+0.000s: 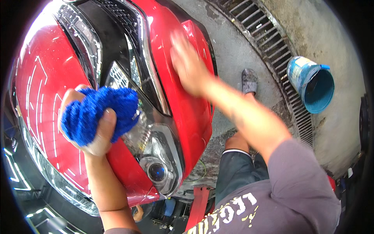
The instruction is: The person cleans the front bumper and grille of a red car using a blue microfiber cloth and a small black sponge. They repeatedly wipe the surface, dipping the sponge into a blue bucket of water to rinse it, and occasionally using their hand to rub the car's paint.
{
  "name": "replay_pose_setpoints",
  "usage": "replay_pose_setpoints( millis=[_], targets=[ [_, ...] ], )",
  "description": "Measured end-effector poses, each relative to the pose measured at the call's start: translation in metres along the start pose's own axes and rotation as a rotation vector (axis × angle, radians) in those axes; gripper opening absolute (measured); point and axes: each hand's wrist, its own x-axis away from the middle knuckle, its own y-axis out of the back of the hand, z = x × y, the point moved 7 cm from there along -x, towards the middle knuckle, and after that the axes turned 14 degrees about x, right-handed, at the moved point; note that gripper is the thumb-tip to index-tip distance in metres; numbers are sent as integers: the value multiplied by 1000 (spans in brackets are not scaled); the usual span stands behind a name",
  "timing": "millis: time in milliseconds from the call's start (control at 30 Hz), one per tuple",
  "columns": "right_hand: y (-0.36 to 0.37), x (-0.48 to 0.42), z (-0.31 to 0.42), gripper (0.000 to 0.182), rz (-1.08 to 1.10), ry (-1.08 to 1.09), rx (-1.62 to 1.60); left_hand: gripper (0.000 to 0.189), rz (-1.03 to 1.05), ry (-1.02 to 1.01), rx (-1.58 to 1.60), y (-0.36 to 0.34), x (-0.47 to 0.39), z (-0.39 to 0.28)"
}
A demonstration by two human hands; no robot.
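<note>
My left hand (100, 137) grips a bunched blue microfiber cloth (99, 114), held over the edge of the red car hood (49, 67) and the headlight (156, 163). The fingers and thumb wrap round the cloth. My right hand (185, 63), somewhat blurred, is flat over the red front bumper (181, 117) with its fingers extended and holds nothing. Whether the palm touches the paint cannot be told. Between the hands lie the chrome trim (152, 70) and the black grille (121, 17).
A blue bucket (318, 90) lies tipped beside a metal floor drain grate (271, 44). A red metal lift arm (200, 204) stands below the car's corner. Part of another person, a hand (138, 213), shows beyond the headlight.
</note>
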Motion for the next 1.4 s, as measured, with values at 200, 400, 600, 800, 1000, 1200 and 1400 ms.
replay_pose_setpoints(
  millis=[200, 400, 600, 800, 1000, 1200, 1400],
  targets=[
    [22, 180, 67, 71, 248, 120, 39, 31, 116, -37, -116, -15, 4, -25],
    [153, 304, 25, 59, 455, -2, -68, 27, 37, -38, -143, -23, 11, -64],
    [406, 360, -187, 46, -154, -563, 18, 28, -100, -79, -177, -67, 43, -112],
    [615, 692, -291, 65, 46, -714, 643, 30, -216, -96, -305, -80, 197, -216],
    [653, 767, -286, 74, -139, -1049, 544, 39, -539, 22, -245, -82, 384, -217],
    [573, 489, -130, 66, -111, -574, -93, 43, -875, -95, -184, -122, 458, -277],
    [476, 447, 149, 75, 464, -255, -765, 57, -714, -490, 102, -230, 474, -421]
  ],
)
